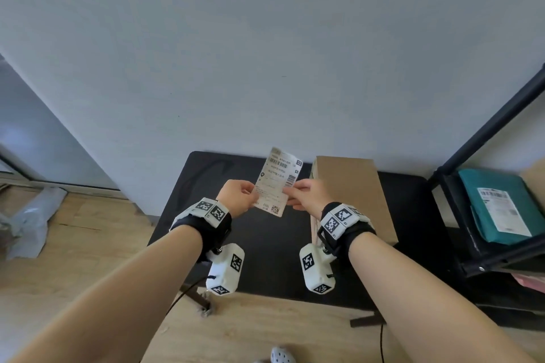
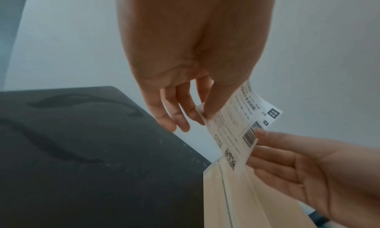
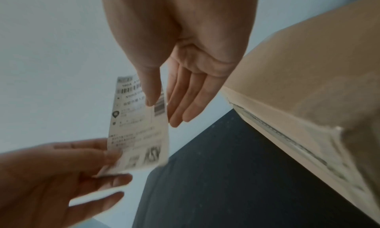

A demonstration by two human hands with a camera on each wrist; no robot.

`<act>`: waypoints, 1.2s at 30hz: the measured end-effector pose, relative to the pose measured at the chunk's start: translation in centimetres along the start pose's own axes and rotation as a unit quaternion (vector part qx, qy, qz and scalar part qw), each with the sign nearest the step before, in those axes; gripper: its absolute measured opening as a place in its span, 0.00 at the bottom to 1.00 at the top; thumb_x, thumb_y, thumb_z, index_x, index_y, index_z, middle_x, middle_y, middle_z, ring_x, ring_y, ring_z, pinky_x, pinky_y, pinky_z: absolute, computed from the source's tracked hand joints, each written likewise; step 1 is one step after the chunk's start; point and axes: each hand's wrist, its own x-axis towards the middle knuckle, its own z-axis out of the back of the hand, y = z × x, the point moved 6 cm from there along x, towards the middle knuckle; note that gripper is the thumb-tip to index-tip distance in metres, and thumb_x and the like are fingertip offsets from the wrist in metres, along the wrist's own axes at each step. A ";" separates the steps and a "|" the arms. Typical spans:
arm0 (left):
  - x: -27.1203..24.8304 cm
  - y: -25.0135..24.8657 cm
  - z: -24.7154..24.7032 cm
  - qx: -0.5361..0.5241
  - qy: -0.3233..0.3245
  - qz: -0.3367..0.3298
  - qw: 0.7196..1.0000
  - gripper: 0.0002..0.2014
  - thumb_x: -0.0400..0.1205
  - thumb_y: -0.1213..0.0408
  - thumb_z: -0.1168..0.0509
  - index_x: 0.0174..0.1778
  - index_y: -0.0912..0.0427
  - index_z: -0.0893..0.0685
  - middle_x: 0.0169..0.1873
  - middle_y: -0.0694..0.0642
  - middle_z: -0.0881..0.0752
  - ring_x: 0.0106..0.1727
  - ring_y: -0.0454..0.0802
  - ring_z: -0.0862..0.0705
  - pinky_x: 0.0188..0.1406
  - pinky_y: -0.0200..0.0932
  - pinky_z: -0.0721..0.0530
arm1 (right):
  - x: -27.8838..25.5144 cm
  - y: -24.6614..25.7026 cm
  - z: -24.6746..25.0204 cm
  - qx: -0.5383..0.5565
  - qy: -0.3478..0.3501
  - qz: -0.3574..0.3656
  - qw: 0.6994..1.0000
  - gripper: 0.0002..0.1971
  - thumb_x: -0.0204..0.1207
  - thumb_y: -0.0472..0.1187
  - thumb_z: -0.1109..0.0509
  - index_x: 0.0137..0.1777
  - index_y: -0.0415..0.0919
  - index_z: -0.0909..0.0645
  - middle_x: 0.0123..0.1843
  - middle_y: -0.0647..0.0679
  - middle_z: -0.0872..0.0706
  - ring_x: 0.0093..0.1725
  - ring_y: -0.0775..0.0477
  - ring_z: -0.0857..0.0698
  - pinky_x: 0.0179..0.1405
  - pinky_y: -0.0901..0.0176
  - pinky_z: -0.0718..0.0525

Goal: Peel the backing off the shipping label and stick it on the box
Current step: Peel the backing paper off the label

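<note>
I hold a white shipping label (image 1: 277,181) with barcodes upright in the air above the black table (image 1: 265,259). My left hand (image 1: 240,196) pinches its left edge between thumb and fingers (image 2: 200,116). My right hand (image 1: 306,196) pinches its right edge, thumb on the printed face (image 3: 151,91) and fingers behind. The label (image 3: 139,127) also shows in the left wrist view (image 2: 236,125). The brown cardboard box (image 1: 351,197) stands on the table just right of my hands, and fills the right of the right wrist view (image 3: 298,85).
A black metal shelf (image 1: 486,138) stands at the right with a teal parcel (image 1: 501,206) on it. A grey plastic bag (image 1: 32,224) lies on the wooden floor at the left. A white wall rises right behind the table.
</note>
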 end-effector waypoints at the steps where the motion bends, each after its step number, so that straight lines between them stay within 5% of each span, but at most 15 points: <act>1: -0.1 -0.3 0.0 0.021 0.005 -0.004 1.000 0.09 0.80 0.68 0.36 0.35 0.54 0.16 0.31 0.53 0.15 0.30 0.47 0.20 0.36 0.42 0.20 | 0.2 0.2 0.4 0.010 -0.001 -0.003 1.000 0.12 0.76 0.38 0.30 0.56 0.32 0.19 0.54 0.36 0.11 0.45 0.46 0.12 0.45 0.59 0.12; 6: -0.4 -1.9 0.3 0.081 0.002 -0.020 0.996 0.05 0.80 0.66 0.37 0.41 0.57 0.16 0.40 0.54 0.12 0.40 0.50 0.16 0.45 0.45 0.17 | 1.1 1.4 2.3 0.035 -0.019 0.006 0.999 0.10 0.76 0.37 0.31 0.54 0.34 0.18 0.50 0.39 0.11 0.38 0.52 0.12 0.40 0.64 0.12; 10: -0.2 -2.5 1.2 0.043 -0.050 -0.018 0.998 0.07 0.79 0.66 0.36 0.35 0.54 0.18 0.39 0.56 0.12 0.40 0.51 0.16 0.51 0.52 0.14 | 1.6 1.6 3.0 0.036 -0.023 0.007 0.999 0.06 0.76 0.37 0.30 0.50 0.36 0.18 0.47 0.42 0.12 0.36 0.53 0.14 0.34 0.67 0.13; 16: -0.3 -2.6 1.1 -0.029 -0.060 0.012 0.998 0.04 0.75 0.70 0.30 0.43 0.59 0.16 0.35 0.53 0.12 0.36 0.49 0.14 0.40 0.40 0.14 | 2.5 1.4 3.6 0.040 -0.025 0.009 0.999 0.04 0.76 0.35 0.31 0.49 0.37 0.18 0.44 0.45 0.12 0.35 0.53 0.14 0.37 0.65 0.13; 19: -0.3 -2.0 0.7 -0.056 -0.057 0.025 0.996 0.05 0.76 0.70 0.31 0.35 0.59 0.16 0.32 0.53 0.12 0.32 0.41 0.14 0.32 0.29 0.15 | 2.8 0.9 3.9 0.031 -0.036 0.009 0.999 0.09 0.76 0.35 0.30 0.54 0.33 0.17 0.40 0.47 0.13 0.35 0.53 0.14 0.36 0.66 0.13; 23: -0.2 -1.1 0.4 -0.085 -0.067 0.037 0.993 0.08 0.79 0.69 0.33 0.33 0.61 0.17 0.33 0.55 0.11 0.27 0.35 0.13 0.38 0.33 0.13 | 3.0 0.7 3.7 -0.005 -0.034 0.016 0.999 0.11 0.76 0.36 0.31 0.56 0.32 0.18 0.40 0.48 0.13 0.34 0.53 0.14 0.36 0.65 0.13; 27: 0.2 -0.8 0.8 -0.072 -0.078 0.048 0.993 0.11 0.80 0.71 0.36 0.31 0.61 0.23 0.41 0.62 0.10 0.37 0.51 0.10 0.44 0.45 0.12 | 3.3 1.2 3.6 -0.082 -0.059 0.018 0.995 0.21 0.73 0.40 0.27 0.63 0.35 0.27 0.44 0.50 0.19 0.48 0.46 0.17 0.57 0.46 0.15; 30: 0.6 -0.9 1.3 -0.053 -0.080 0.046 0.994 0.12 0.79 0.70 0.36 0.29 0.60 0.24 0.44 0.65 0.10 0.39 0.56 0.10 0.46 0.49 0.11 | 3.3 2.2 3.9 -0.096 -0.114 0.055 0.987 0.30 0.71 0.39 0.25 0.69 0.37 0.35 0.55 0.47 0.26 0.53 0.47 0.23 0.63 0.48 0.21; 36: 1.1 -2.2 1.5 -0.046 -0.069 0.023 0.996 0.10 0.77 0.68 0.32 0.30 0.61 0.22 0.40 0.66 0.10 0.41 0.61 0.09 0.46 0.57 0.09 | 1.8 3.9 -0.7 -0.139 0.090 0.092 0.982 0.15 0.75 0.38 0.30 0.61 0.36 0.17 0.61 0.42 0.13 0.57 0.46 0.15 0.56 0.54 0.14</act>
